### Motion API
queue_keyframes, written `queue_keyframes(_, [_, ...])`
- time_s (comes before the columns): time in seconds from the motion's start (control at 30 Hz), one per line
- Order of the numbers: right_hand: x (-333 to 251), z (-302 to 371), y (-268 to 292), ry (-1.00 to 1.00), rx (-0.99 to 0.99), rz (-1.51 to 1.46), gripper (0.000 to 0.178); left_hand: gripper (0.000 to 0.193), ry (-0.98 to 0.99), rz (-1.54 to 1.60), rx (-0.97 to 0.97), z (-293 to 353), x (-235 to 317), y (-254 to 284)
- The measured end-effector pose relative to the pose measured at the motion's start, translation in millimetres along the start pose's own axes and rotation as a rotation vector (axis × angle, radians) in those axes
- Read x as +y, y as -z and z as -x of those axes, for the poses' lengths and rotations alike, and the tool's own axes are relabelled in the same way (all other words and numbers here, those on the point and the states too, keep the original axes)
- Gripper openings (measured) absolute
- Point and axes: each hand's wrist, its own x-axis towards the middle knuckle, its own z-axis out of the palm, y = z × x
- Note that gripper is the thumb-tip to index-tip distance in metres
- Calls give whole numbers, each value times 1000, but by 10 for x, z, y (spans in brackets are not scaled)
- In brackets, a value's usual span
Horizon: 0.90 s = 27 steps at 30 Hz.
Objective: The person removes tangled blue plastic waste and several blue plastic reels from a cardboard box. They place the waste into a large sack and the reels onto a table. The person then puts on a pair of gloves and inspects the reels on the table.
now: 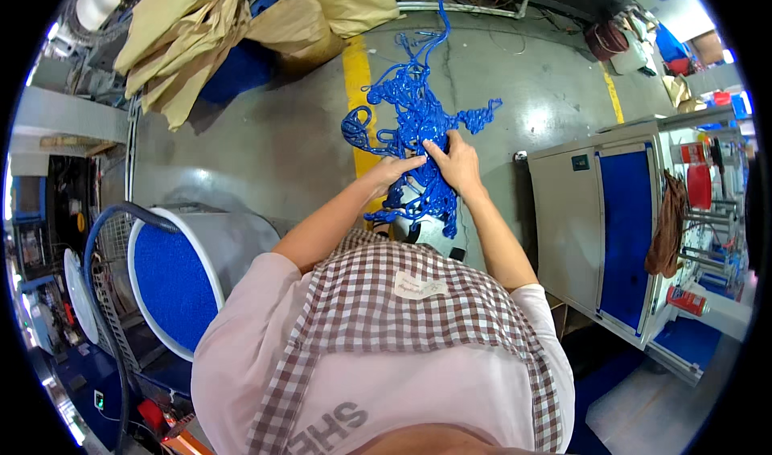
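Note:
A tangled mass of glossy blue plastic strands (422,113) hangs in front of me over the floor, with one long strand trailing to the far side and a clump sticking out to the right. My left hand (392,170) grips its near left part, thumb pointing inward. My right hand (457,164) holds the near right part, its thumb on top and its fingers partly hidden by the strands. The two thumbs almost meet at the middle. Below the tangle, a pale surface and my feet show only in part.
At left stands a drum (175,290) of blue pellets with a dark hose (121,214) leading into it. Brown paper sacks (181,37) lie at the far left. A grey cabinet (567,214) with a blue panel stands at right. Yellow lines (356,69) mark the floor.

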Motion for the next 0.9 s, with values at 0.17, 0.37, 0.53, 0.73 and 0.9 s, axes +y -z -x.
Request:
queue_keyframes(0.17, [-201, -341, 73, 216, -141, -240, 57, 26, 48, 69, 120, 91, 402, 367])
queue_keyframes(0.37, [-6, -484, 807, -7, 73, -575, 41, 21, -54, 201, 42, -50, 687, 762])
queue_keyframes(0.53, [93, -359, 89, -383, -270, -1092, 72, 25, -60, 376, -14, -357, 784, 955])
queue_keyframes(0.73, [-55, -721, -275, -367, -532, -1551, 76, 36, -87, 433, 39, -821, 889, 859])
queue_keyframes(0.9, [206, -1524, -258, -411, -720, -1432, 77, 35, -107, 309, 49, -1223, 1232, 928])
